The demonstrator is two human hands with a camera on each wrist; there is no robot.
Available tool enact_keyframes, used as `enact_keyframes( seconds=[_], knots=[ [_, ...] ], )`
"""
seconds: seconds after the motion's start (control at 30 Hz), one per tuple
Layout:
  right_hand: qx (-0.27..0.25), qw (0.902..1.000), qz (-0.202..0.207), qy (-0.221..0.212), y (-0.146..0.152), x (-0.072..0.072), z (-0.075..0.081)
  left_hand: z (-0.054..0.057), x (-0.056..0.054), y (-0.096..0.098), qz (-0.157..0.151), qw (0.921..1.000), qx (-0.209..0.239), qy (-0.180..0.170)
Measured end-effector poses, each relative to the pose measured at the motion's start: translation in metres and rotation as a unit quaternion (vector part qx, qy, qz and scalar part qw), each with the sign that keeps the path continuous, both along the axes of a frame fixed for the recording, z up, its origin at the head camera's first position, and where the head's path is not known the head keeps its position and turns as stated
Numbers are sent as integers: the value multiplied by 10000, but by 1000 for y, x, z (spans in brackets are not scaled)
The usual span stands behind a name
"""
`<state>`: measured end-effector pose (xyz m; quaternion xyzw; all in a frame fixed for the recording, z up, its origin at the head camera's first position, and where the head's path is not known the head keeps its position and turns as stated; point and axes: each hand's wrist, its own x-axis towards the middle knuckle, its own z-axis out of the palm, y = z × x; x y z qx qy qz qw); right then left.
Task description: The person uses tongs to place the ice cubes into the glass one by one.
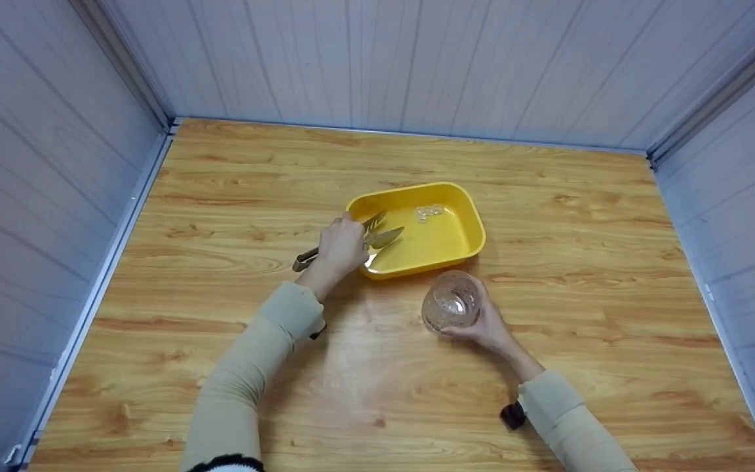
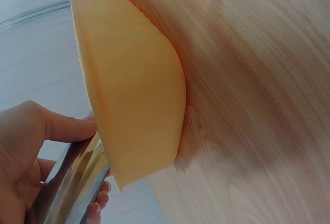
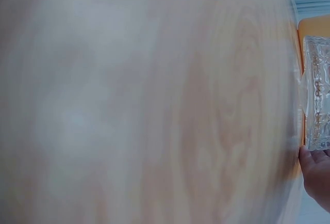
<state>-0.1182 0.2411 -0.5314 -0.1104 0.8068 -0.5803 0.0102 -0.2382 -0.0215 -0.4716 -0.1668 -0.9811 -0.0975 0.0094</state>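
My left hand [image 1: 342,246] grips metal serving tongs [image 1: 388,237] at the left edge of a yellow plastic tub [image 1: 472,226]. One tong end is slotted like a fork, the other looks solid; both reach apart over the tub's inside. Several small clear cube-like pieces [image 1: 428,212] lie near the tub's back wall. With my right hand [image 1: 492,331] I hold a clear patterned glass [image 1: 451,305] just in front of the tub, its mouth facing up. In the left wrist view the thumb lies along the tongs [image 2: 77,175]; the right wrist view shows only part of the glass [image 3: 318,92].
A wood-grain table [image 1: 233,190] lies under everything. White panel walls [image 1: 390,59] enclose it at the back and on both sides. A dark band [image 1: 513,415] shows at the right wrist.
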Motion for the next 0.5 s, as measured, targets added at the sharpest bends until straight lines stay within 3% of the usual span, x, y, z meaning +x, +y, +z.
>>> enact_keyframes(
  seconds=[0.5],
  knots=[
    [121,9998,-49,-170,0,0,1,2,-2,5,-29,9996,-156,-231]
  ],
)
